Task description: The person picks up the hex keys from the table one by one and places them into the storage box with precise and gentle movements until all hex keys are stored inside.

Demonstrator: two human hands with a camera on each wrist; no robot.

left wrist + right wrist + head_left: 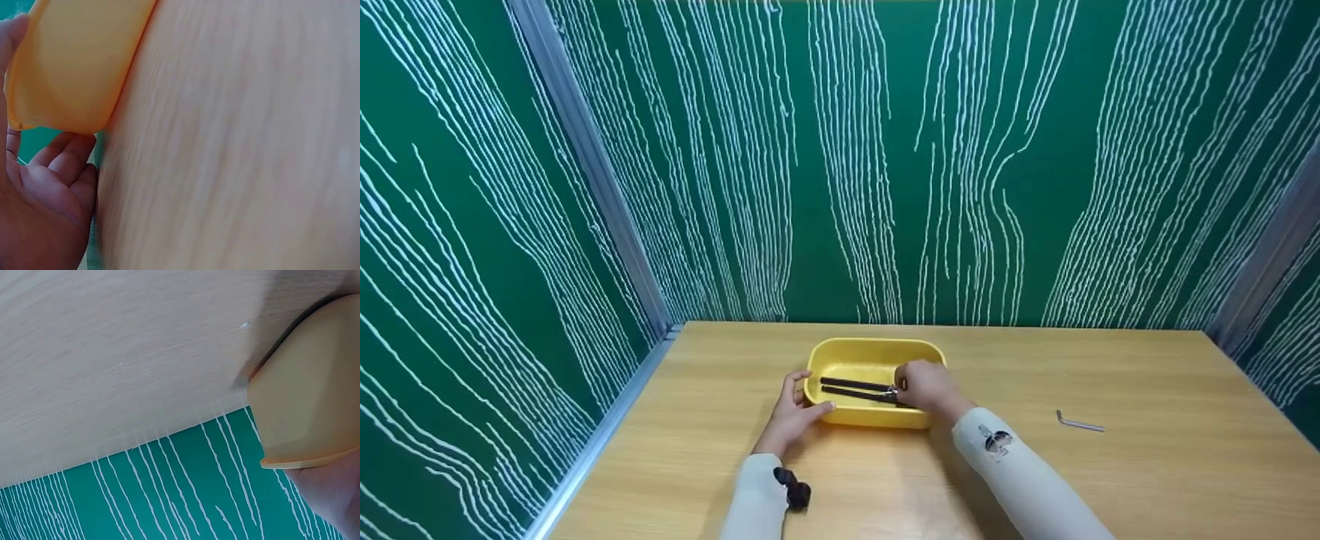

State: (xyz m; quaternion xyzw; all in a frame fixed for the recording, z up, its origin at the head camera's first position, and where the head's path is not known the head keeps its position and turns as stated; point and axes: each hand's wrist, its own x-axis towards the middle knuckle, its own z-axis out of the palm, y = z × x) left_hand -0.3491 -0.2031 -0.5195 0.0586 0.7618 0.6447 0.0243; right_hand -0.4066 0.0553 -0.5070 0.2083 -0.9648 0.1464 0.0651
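A yellow plastic bin [877,416] stands on the wooden table. My left hand [793,415] holds its left end, thumb at the front rim and fingers around the corner; the left wrist view shows this hand [50,197] against the bin's wall [73,67]. Inside lies a tool with two long black arms [855,384] and a shiny metal part near their right end. My right hand [928,386] reaches over the bin's right side, its curled fingers gripping the tool at that end and hiding it. The right wrist view shows the bin's outer wall [309,382] and part of this hand [332,495].
An L-shaped hex key [1081,424] lies on the table [1155,375] to the right of the bin. Green panels [1057,187] with white wavy lines rise behind the table and at both sides, with metal posts [592,150] at the corners.
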